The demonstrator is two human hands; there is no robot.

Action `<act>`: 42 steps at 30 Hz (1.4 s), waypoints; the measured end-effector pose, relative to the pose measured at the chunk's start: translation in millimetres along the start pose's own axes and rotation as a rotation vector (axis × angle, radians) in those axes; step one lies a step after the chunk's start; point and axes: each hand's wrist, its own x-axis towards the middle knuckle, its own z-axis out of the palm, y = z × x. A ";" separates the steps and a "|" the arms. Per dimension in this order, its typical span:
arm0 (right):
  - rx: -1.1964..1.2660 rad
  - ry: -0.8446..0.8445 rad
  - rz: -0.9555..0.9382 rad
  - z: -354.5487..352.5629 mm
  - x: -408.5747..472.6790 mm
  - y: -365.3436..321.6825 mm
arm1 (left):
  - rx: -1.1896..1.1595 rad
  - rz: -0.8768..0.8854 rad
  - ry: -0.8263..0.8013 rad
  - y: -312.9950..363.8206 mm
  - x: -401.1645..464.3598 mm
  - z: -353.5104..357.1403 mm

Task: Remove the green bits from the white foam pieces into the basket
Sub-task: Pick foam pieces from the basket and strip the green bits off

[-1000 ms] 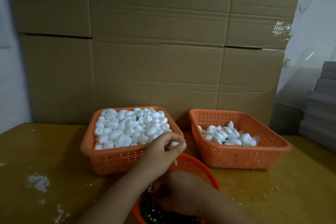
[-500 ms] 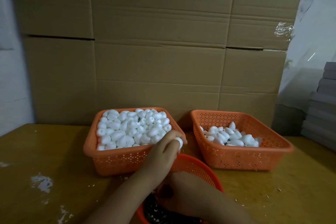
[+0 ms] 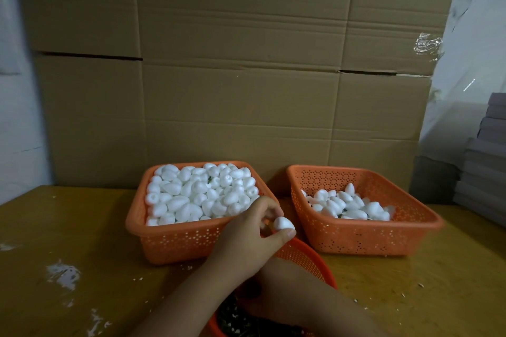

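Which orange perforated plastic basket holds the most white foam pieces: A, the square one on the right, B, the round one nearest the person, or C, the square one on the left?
C: the left square orange basket is heaped to its rim with white foam pieces, the right square basket has only a shallow layer, and the round basket shows mostly dark bits.

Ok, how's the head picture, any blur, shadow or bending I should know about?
Head view: dim, warm light; the right hand in the round orange basket is shadowed and soft; the left hand pinching a white foam piece is sharp; cardboard box edges bow from the wide lens.
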 end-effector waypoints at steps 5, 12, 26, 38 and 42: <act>0.001 0.032 -0.071 -1.8 2.7 1.3 | 0.031 0.085 0.082 1.3 -1.6 -1.1; 0.026 0.028 -0.062 0.3 4.3 3.4 | 0.034 0.075 0.107 -2.5 -0.4 -0.9; 0.021 0.010 -0.039 3.7 4.4 5.6 | 0.010 0.064 0.044 -1.7 0.7 0.9; 0.007 0.012 -0.053 0.1 4.1 3.8 | 0.075 0.130 0.146 0.4 0.0 -1.0; -0.014 0.022 -0.061 0.4 3.9 4.3 | 0.130 0.161 0.186 1.7 1.4 -1.9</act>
